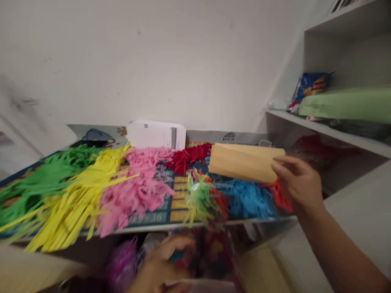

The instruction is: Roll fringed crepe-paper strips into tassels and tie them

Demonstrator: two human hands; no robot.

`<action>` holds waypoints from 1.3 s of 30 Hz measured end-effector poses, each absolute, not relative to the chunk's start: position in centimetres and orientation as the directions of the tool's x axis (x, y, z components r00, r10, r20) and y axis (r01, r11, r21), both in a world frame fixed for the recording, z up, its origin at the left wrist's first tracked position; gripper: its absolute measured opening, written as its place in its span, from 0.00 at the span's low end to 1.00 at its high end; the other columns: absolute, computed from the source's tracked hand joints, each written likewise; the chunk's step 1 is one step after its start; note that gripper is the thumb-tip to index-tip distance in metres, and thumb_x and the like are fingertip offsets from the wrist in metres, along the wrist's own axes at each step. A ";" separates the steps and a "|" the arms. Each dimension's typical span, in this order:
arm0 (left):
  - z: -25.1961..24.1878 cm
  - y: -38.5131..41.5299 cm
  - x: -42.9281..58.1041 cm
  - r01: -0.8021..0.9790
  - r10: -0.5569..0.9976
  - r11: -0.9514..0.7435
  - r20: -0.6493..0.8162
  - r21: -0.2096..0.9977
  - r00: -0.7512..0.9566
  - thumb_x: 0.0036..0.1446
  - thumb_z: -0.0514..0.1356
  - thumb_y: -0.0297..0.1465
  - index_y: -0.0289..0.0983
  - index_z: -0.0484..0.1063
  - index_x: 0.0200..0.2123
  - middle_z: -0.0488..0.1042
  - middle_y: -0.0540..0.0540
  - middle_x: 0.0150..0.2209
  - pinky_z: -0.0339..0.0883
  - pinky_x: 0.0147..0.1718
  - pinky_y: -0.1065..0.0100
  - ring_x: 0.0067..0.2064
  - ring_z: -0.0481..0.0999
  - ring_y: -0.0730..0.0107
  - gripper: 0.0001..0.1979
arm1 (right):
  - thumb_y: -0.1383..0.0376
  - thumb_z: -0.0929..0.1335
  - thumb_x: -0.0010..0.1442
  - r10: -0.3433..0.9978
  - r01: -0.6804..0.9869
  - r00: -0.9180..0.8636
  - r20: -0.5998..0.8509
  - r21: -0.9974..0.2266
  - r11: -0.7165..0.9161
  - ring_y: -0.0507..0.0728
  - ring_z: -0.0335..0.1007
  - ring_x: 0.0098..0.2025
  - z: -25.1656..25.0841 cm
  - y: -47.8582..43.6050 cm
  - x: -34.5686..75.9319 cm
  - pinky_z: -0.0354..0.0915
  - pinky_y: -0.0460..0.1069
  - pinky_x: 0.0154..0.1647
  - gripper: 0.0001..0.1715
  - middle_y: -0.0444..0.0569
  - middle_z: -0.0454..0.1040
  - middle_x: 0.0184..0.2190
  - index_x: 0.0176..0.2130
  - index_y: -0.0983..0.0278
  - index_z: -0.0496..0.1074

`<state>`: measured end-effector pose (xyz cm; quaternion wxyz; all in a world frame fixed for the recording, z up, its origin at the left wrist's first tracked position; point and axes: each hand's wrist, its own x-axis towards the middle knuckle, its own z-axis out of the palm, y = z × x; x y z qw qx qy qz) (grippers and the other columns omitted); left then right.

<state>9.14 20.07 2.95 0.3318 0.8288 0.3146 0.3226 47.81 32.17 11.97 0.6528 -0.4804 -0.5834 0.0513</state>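
A plain white wall rises behind a bench (253, 221) whose top carries a printed blue mat with orange squares; the figures on it are too blurred to read. The right hand (297, 183) has its fingers (282, 167) pinched on the right end of a tan paper sheet (244, 162), a long, flat, folded-looking piece held level just above the bench's back right corner; its surface is plain, with no print. The left hand (165, 264) sits low, below the bench's front edge, heavily blurred (whether its fingers grip anything cannot be told), among pink and mixed-colour scraps.

Heaps of cut paper strips cover the bench: green strips (45, 179) at the left edge; then yellow strips (76, 195); pink strips (140, 187); red strips (189, 156) near the back edge; blue strips (249, 199) under the tan sheet; a mixed bundle (203, 195) near the front edge. A white stack (155, 134) with a dark barcode-like block stands at the back edge. On the shelf (336, 132) to the right lie a blue bag (310, 87), its red logo unreadable, and a green roll (345, 103).
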 end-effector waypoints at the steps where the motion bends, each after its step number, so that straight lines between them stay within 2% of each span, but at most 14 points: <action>1: 3.3 19.3 9.1 0.349 0.726 -0.601 0.309 0.719 0.614 0.61 0.62 0.30 0.39 0.80 0.30 0.66 0.44 0.66 0.65 0.62 0.57 0.65 0.67 0.52 0.08 | 0.62 0.75 0.55 0.589 0.592 0.214 0.780 -0.583 0.557 0.59 0.77 0.36 10.8 28.9 46.7 0.74 0.55 0.40 0.07 0.46 0.80 0.35 0.38 0.55 0.80; 3: 3.9 17.7 8.9 0.400 0.724 -0.623 0.303 0.672 0.619 0.61 0.60 0.28 0.39 0.81 0.32 0.53 0.45 0.72 0.56 0.67 0.53 0.71 0.56 0.50 0.09 | 0.67 0.74 0.56 0.507 0.646 -0.020 0.862 -0.376 0.664 0.58 0.77 0.33 8.7 23.3 44.7 0.75 0.55 0.39 0.08 0.45 0.81 0.32 0.36 0.53 0.81; 5: 4.0 16.2 8.7 0.427 0.746 -0.620 0.327 0.658 0.580 0.63 0.59 0.27 0.39 0.81 0.33 0.47 0.44 0.74 0.52 0.68 0.52 0.73 0.51 0.51 0.10 | 0.70 0.73 0.56 0.471 0.592 -0.129 0.872 -0.314 0.743 0.58 0.77 0.31 6.9 19.2 42.8 0.75 0.55 0.37 0.12 0.45 0.81 0.31 0.36 0.52 0.82; 9: 3.6 13.3 7.9 0.451 0.778 -0.616 0.408 0.645 0.479 0.63 0.60 0.30 0.39 0.82 0.35 0.49 0.41 0.73 0.55 0.67 0.56 0.71 0.56 0.52 0.10 | 0.70 0.73 0.56 0.585 0.452 -0.010 0.811 -0.518 0.726 0.57 0.77 0.31 4.9 15.1 39.9 0.73 0.51 0.31 0.10 0.46 0.81 0.32 0.34 0.54 0.81; 14: 3.5 11.7 6.4 0.392 0.797 -0.601 0.487 0.696 0.357 0.63 0.62 0.35 0.39 0.83 0.37 0.69 0.38 0.61 0.66 0.59 0.61 0.61 0.71 0.58 0.10 | 0.63 0.75 0.54 0.695 0.354 0.211 0.688 -0.716 0.601 0.56 0.75 0.33 6.0 15.2 36.7 0.70 0.49 0.34 0.01 0.45 0.79 0.31 0.31 0.56 0.81; 18: 3.7 11.1 5.8 0.394 0.749 -0.662 0.537 0.638 0.388 0.63 0.61 0.39 0.39 0.84 0.36 0.69 0.37 0.61 0.66 0.58 0.60 0.61 0.71 0.56 0.13 | 0.56 0.74 0.50 0.844 0.145 0.402 0.356 -0.935 0.325 0.54 0.70 0.28 7.8 17.0 34.1 0.65 0.48 0.27 0.12 0.46 0.77 0.28 0.32 0.61 0.79; 21: 4.0 10.7 6.0 0.391 0.688 -0.724 0.560 0.568 0.462 0.65 0.60 0.40 0.40 0.85 0.36 0.71 0.37 0.60 0.66 0.57 0.58 0.59 0.72 0.55 0.15 | 0.54 0.76 0.46 0.957 -0.151 0.260 0.131 -0.973 0.174 0.52 0.68 0.23 7.9 18.2 32.9 0.64 0.47 0.24 0.17 0.45 0.76 0.26 0.33 0.62 0.76; 24: 4.5 10.6 6.1 0.356 0.683 -0.730 0.613 0.583 0.397 0.65 0.59 0.36 0.39 0.84 0.38 0.79 0.39 0.51 0.70 0.52 0.62 0.52 0.78 0.59 0.13 | 0.50 0.74 0.51 0.988 -0.267 0.001 0.157 -0.952 0.152 0.57 0.77 0.32 7.0 18.2 32.9 0.71 0.50 0.31 0.26 0.49 0.80 0.37 0.47 0.57 0.75; 26: 4.8 10.6 6.0 0.311 0.701 -0.713 0.635 0.628 0.324 0.65 0.60 0.35 0.39 0.84 0.38 0.82 0.41 0.43 0.73 0.46 0.65 0.46 0.81 0.62 0.12 | 0.51 0.76 0.50 0.969 -0.220 -0.107 0.224 -0.956 0.197 0.61 0.79 0.40 6.4 17.4 33.4 0.74 0.52 0.36 0.40 0.50 0.81 0.43 0.60 0.54 0.69; 28: 5.1 10.6 5.8 0.267 0.688 -0.724 0.643 0.635 0.337 0.65 0.61 0.37 0.38 0.84 0.37 0.82 0.40 0.42 0.73 0.44 0.65 0.44 0.81 0.61 0.12 | 0.55 0.79 0.47 0.956 -0.079 -0.103 0.276 -0.960 0.269 0.61 0.79 0.41 6.1 16.6 34.0 0.74 0.51 0.36 0.50 0.49 0.82 0.40 0.65 0.54 0.64; 31: 5.3 10.4 5.9 0.273 0.627 -0.776 0.643 0.569 0.440 0.64 0.61 0.38 0.37 0.84 0.37 0.80 0.37 0.47 0.71 0.49 0.62 0.49 0.79 0.58 0.13 | 0.54 0.75 0.54 0.946 0.127 -0.053 0.319 -0.938 0.323 0.59 0.79 0.33 6.4 15.8 34.2 0.72 0.48 0.28 0.37 0.47 0.82 0.32 0.61 0.56 0.70; 34: 5.5 10.1 6.1 0.394 0.608 -0.792 0.661 0.466 0.440 0.64 0.61 0.36 0.39 0.83 0.36 0.79 0.40 0.47 0.67 0.50 0.61 0.49 0.75 0.60 0.12 | 0.51 0.74 0.54 0.938 0.239 0.007 0.347 -0.911 0.335 0.57 0.76 0.27 7.1 15.9 34.1 0.68 0.47 0.22 0.20 0.47 0.81 0.29 0.43 0.59 0.81; 37: 5.6 9.8 6.2 0.497 0.611 -0.770 0.685 0.400 0.397 0.64 0.62 0.36 0.42 0.84 0.37 0.77 0.42 0.49 0.66 0.47 0.62 0.47 0.72 0.63 0.10 | 0.50 0.74 0.55 0.937 0.324 0.048 0.346 -0.893 0.313 0.52 0.64 0.15 7.1 16.3 34.2 0.56 0.45 0.12 0.16 0.45 0.76 0.19 0.35 0.59 0.82; 39: 5.5 9.7 6.1 0.530 0.630 -0.744 0.693 0.407 0.350 0.63 0.62 0.36 0.43 0.84 0.37 0.76 0.42 0.48 0.66 0.48 0.61 0.48 0.70 0.62 0.09 | 0.50 0.74 0.55 0.940 0.330 0.051 0.337 -0.894 0.303 0.52 0.64 0.15 6.8 16.4 34.2 0.55 0.46 0.11 0.15 0.45 0.75 0.18 0.34 0.59 0.83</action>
